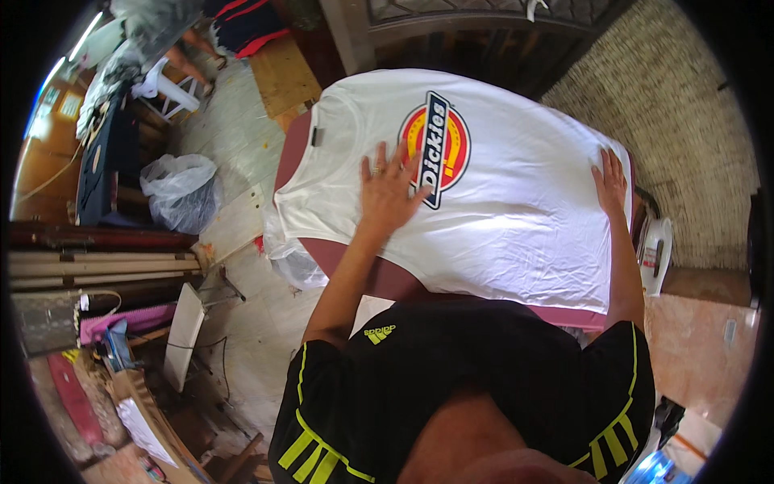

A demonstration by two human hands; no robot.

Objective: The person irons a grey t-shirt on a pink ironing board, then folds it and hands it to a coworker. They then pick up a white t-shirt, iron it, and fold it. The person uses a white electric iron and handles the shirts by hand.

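Observation:
A white T-shirt with a round red, yellow and dark blue print lies spread out on a maroon padded board. Its neckline points left and its hem right. My left hand rests flat on the chest, fingers spread, touching the edge of the print. Near the hem, my right hand lies on the fabric with its fingers stretched out. Small wrinkles run across the shirt's lower half. Both hands are empty.
A white iron stands just right of the board. Clear plastic bags sit on the floor at left. A dark metal-framed door is beyond the board. Another person's legs show at the far left. A wooden box stands behind.

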